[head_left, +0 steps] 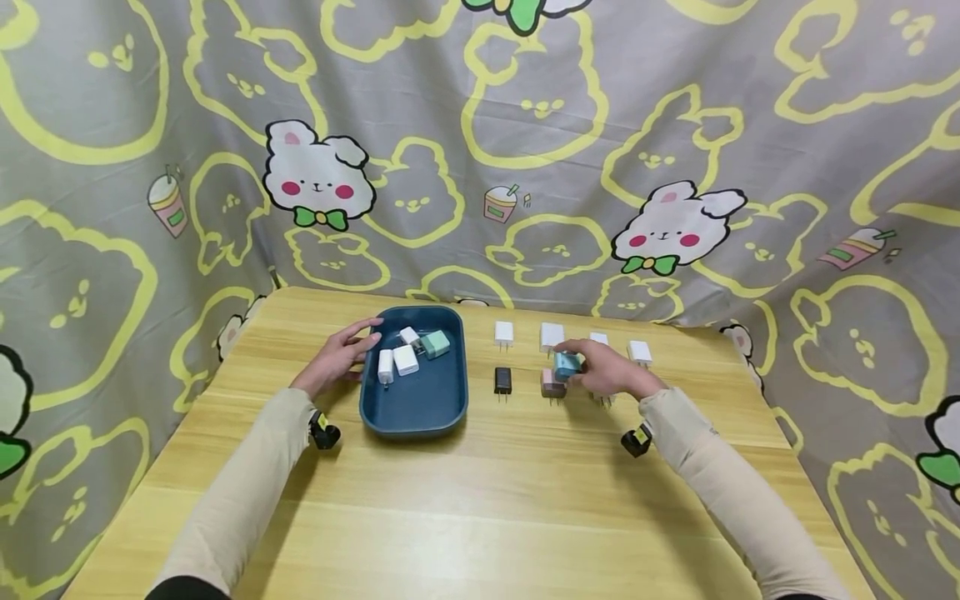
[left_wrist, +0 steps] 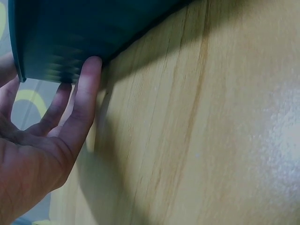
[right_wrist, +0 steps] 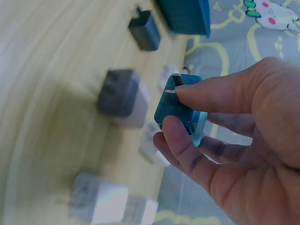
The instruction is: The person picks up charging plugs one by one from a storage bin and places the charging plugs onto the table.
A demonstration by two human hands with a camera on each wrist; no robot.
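My right hand (head_left: 606,368) pinches a translucent blue charger plug (right_wrist: 180,105) between thumb and fingers, its metal prongs facing the thumb. In the head view it hovers over the table, overlapping a pink plug (head_left: 553,385) with a dark face. A black plug (head_left: 502,381) lies to the left of that one. At the left side of a dark blue tray (head_left: 414,425), my left hand (head_left: 330,360) rests its extended fingers against the wall and rim. Inside the tray are a green plug (head_left: 435,343) and several white plugs (head_left: 406,360).
Behind the right hand stands a row of white plugs (head_left: 503,333) on the wooden table (head_left: 465,517). Another white plug (head_left: 604,400) is mostly covered by that hand. A patterned curtain (head_left: 450,192) hangs behind and around the table.
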